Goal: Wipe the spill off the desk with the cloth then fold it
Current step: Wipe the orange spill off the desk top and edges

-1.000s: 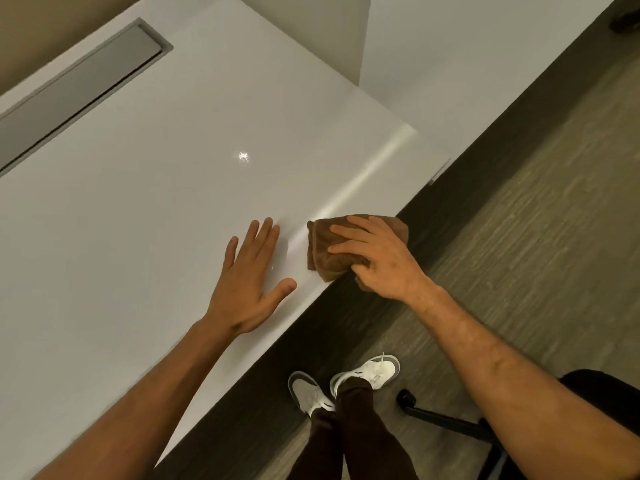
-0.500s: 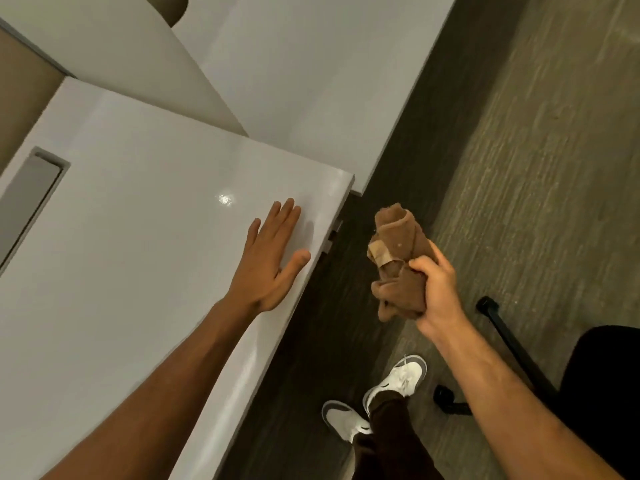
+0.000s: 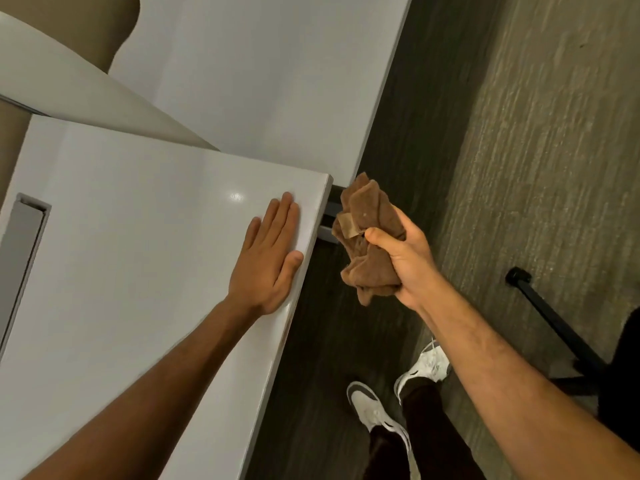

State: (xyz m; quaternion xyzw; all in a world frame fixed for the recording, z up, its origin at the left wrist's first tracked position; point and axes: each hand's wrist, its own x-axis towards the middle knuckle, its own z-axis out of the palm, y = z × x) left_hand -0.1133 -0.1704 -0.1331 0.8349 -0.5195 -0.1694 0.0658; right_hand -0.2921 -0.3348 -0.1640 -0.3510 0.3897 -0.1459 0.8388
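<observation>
Lifted off the tabletop [image 3: 138,271] a second ago: the brown cloth [image 3: 369,237], no longer pressed flat near the edge but bunched in the right hand [image 3: 403,258], fingers curled round it, out over the floor [image 3: 519,168] to the right of the edge. Slightly nearer that edge now, thumb drawn in beside the palm: the flat left hand [image 3: 268,261].

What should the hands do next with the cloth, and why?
Probably bring the cloth back over the desk and spread it flat to begin folding. The right hand grips it bunched up past the desk edge, the left hand rests flat on the top, and no spill shows.
</observation>
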